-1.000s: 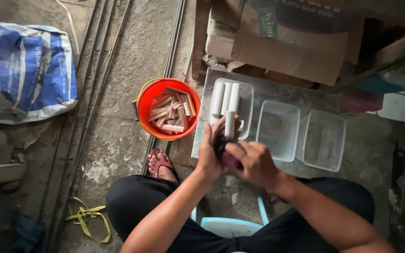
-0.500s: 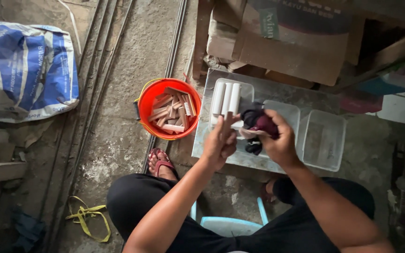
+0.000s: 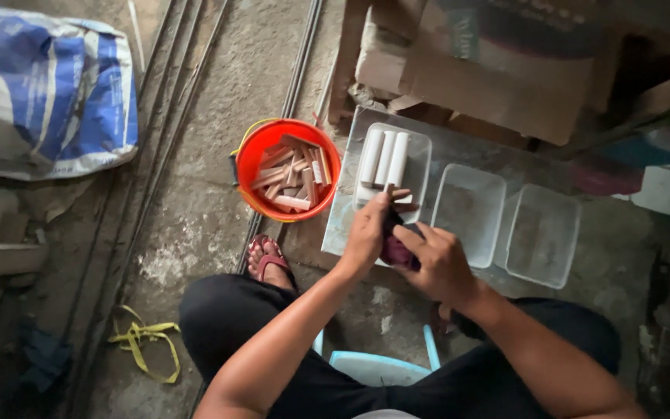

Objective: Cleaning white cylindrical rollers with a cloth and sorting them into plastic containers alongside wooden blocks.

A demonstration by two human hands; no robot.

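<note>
Dark maroon cloth (image 3: 398, 250) | centre frame, gripped by both hands | left hand (image 3: 366, 233) closed on short brown stick (image 3: 397, 193); right hand (image 3: 440, 264) closed on cloth | step, judged: wiping stick | next calls for firm grip, turning stick | hidden: most of stick | nearby: orange bucket (image 3: 251, 159), clear tray (image 3: 420, 151).

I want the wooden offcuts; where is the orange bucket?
Head view, left of centre: the orange bucket stands on the floor beside the tray of white sticks.
</note>
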